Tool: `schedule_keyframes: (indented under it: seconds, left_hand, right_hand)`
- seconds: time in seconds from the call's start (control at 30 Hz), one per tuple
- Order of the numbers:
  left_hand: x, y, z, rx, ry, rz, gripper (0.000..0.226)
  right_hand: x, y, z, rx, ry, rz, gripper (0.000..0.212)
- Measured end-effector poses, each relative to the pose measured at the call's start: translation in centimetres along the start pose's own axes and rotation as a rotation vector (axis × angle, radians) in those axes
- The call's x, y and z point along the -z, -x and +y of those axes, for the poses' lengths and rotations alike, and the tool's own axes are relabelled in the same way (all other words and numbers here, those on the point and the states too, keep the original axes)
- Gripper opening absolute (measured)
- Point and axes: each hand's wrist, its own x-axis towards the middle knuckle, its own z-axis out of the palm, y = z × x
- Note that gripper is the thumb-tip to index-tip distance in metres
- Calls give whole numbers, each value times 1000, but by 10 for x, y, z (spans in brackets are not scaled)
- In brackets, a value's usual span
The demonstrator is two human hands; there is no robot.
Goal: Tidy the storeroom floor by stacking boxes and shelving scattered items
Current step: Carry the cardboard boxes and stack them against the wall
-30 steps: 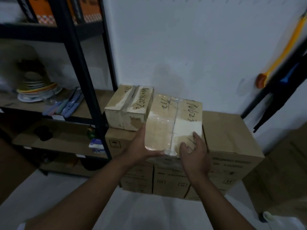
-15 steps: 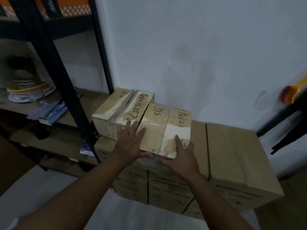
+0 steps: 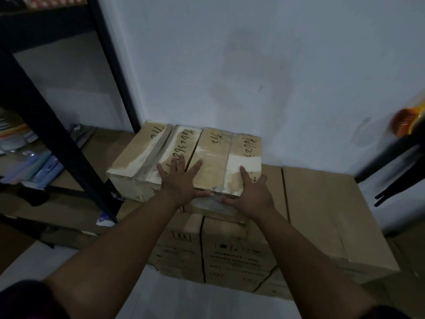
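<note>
Two small taped cardboard boxes with handwritten numbers sit side by side against the white wall, on top of bigger cartons. The right small box (image 3: 230,157) lies flush beside the left small box (image 3: 147,157). My left hand (image 3: 180,180) rests flat, fingers spread, over the seam between the two, thumb along the right box's front edge. My right hand (image 3: 250,192) cups the right box's near right corner, fingers on top and thumb on the front face. The large carton (image 3: 230,254) beneath carries both.
Another large carton (image 3: 333,222) stands to the right, level with the stack. A black metal shelf rack (image 3: 57,139) on the left holds plates and blue packets. An orange-tipped tool (image 3: 407,123) leans at the right edge. Pale floor (image 3: 184,300) lies below.
The right small box went down from mid-air onto the large carton and slid back to the wall, flush against the left box. Both hands stayed on it, my left now flat on top.
</note>
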Motion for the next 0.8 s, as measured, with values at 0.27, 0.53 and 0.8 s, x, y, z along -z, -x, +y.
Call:
schedule_keyframes:
  seconds: [0.27, 0.53, 0.8]
  left_hand:
    - [-6, -8, -1, -21, 60, 13, 127]
    - [-12, 44, 2, -19, -11, 116, 101]
    - [-79, 154, -60, -240, 217, 387, 68]
  right_hand:
    - [-4, -6, 4, 13, 51, -4, 131]
    - [2, 4, -9, -52, 314, -58, 128]
    - [-43, 68, -31, 237, 468, 412, 90]
